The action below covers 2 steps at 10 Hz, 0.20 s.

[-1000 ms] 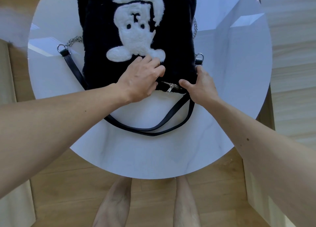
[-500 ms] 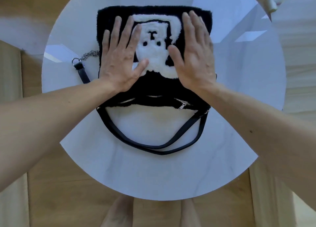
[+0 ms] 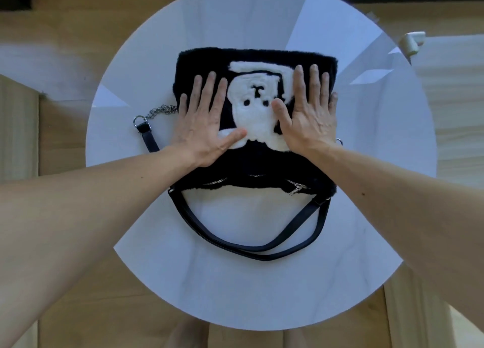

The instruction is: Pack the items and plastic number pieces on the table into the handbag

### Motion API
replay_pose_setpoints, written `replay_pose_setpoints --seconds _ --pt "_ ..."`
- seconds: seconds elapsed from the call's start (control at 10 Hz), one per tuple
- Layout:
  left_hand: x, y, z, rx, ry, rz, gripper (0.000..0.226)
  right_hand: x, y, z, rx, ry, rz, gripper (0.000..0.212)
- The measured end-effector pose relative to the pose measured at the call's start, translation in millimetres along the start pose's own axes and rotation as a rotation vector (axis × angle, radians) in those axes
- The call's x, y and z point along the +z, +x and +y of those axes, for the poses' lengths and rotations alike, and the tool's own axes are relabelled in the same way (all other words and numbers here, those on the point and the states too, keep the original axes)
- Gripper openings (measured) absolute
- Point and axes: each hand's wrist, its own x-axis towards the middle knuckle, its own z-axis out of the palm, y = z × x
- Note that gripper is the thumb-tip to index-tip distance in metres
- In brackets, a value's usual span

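A black furry handbag [image 3: 256, 164] with a white bear figure on its front lies flat on the round white table [image 3: 262, 282]. Its zip edge faces me, with the zip pull [image 3: 297, 189] at the right end. Two black straps [image 3: 251, 250] loop toward me on the tabletop. My left hand [image 3: 207, 122] lies flat on the bag's left half with straight, spread fingers. My right hand [image 3: 309, 114] lies flat on the right half the same way. No loose items or number pieces show on the table.
A silver chain and ring [image 3: 152, 114] stick out at the bag's left side. Wooden floor surrounds the table, my bare feet [image 3: 188, 334] show below its near edge, and a pale piece of furniture [image 3: 413, 42] stands at the upper right.
One second ago my hands were at the zip edge. They then moved onto the bag's front and spread flat. Since half a second ago they have shifted slightly outward.
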Motion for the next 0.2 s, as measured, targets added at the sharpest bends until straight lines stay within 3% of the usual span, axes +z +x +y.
replay_pose_setpoints --seconds 0.2 --pt "-58 -2 17 0.035 -0.054 0.074 0.091 -42 -25 -26 0.029 0.067 0.076 0.076"
